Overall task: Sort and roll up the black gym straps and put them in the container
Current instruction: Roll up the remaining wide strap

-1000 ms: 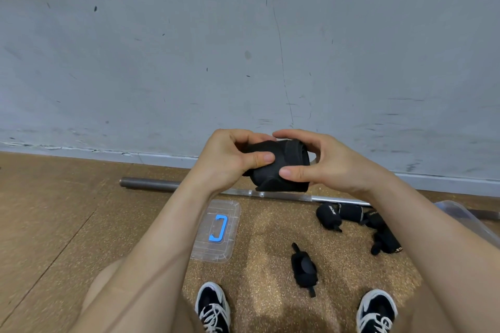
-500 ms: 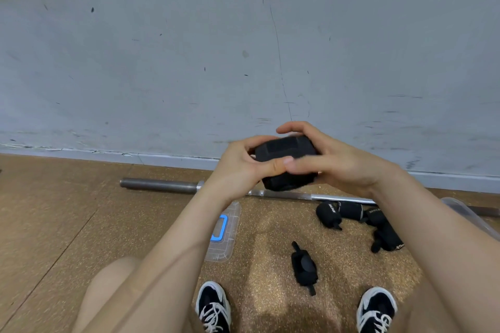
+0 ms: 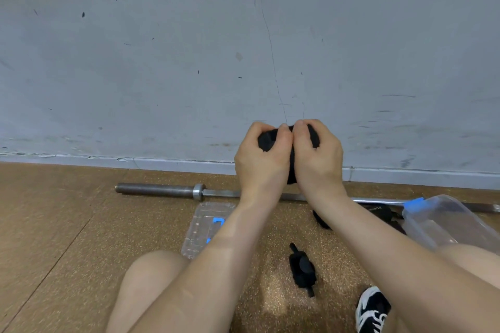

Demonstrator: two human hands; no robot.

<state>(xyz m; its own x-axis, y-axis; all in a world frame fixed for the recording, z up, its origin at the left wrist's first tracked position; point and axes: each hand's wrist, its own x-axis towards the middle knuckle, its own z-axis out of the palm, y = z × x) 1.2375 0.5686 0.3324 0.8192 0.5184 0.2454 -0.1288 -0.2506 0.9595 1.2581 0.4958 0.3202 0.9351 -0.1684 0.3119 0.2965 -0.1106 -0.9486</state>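
Since the earlier frame the strap roll [image 3: 266,140] has been raised; it is gripped at centre by the left hand [image 3: 261,161] and right hand [image 3: 319,161]. Tight winding is advised; container [image 3: 443,222] noted at four o'clock.

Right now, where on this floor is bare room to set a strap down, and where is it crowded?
Free: brown cork floor left of the clear plastic lid with blue handle, this side of the steel barbell. Crowded: the right, where loose black straps lie beside the clear plastic container, and a bundled black strap lies in the middle.
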